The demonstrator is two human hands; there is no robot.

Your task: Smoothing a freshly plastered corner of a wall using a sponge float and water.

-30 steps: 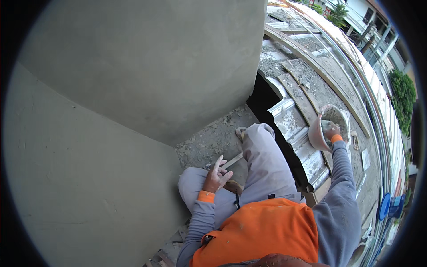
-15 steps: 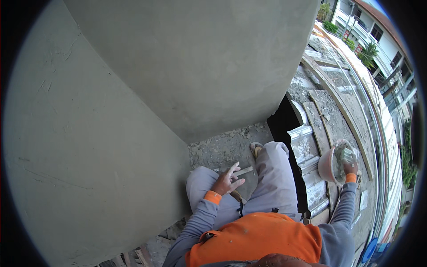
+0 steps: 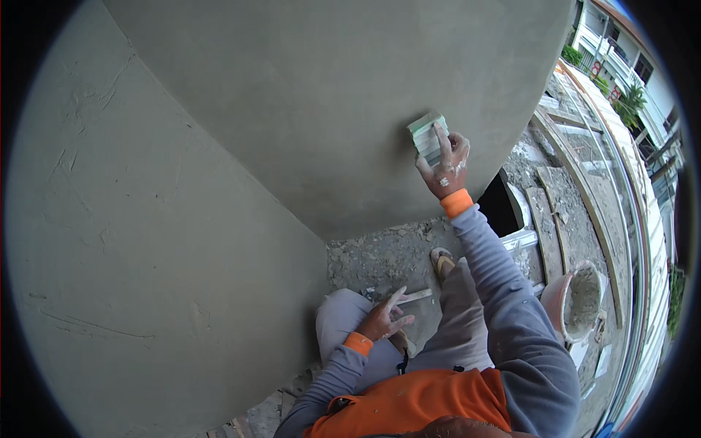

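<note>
right grip (image 3: 447, 166): partly closed on the block, thumb at its near edge and fingers over its face, forefinger stretched along it; whitish smears mark the back of the hand
block (image 3: 423, 130): pale green and white, banded, held at the fingertips of the right grip; whether it touches the wall or sits just off it cannot be told
grey wall (image 3: 307, 95): smooth and broad, directly behind the block and the right grip, spreading to both sides of them
side wall (image 3: 161, 277): left of both grips, scored with thin scratches, meeting the grey wall in a corner
left grip (image 3: 381, 319): loosely open, fingers spread, seemingly holding nothing, just above the bent left knee
pale strip (image 3: 416, 296): flat and narrow, just beyond the fingers of the left grip; contact between them is unclear
rubble floor (image 3: 372, 252): below the right grip and ahead of the left one, strewn with grey crumbs
sandalled foot (image 3: 442, 264): below the right grip, on the floor
bucket (image 3: 556, 303): pinkish, tilted, well apart from the right grip, to its right and nearer the body
grey paste (image 3: 584, 299): inside the bucket
orange cuffs (image 3: 457, 203): at the wrists, right behind each grip
boards (image 3: 548, 226): right of the right grip, laid over dusty ground
</note>
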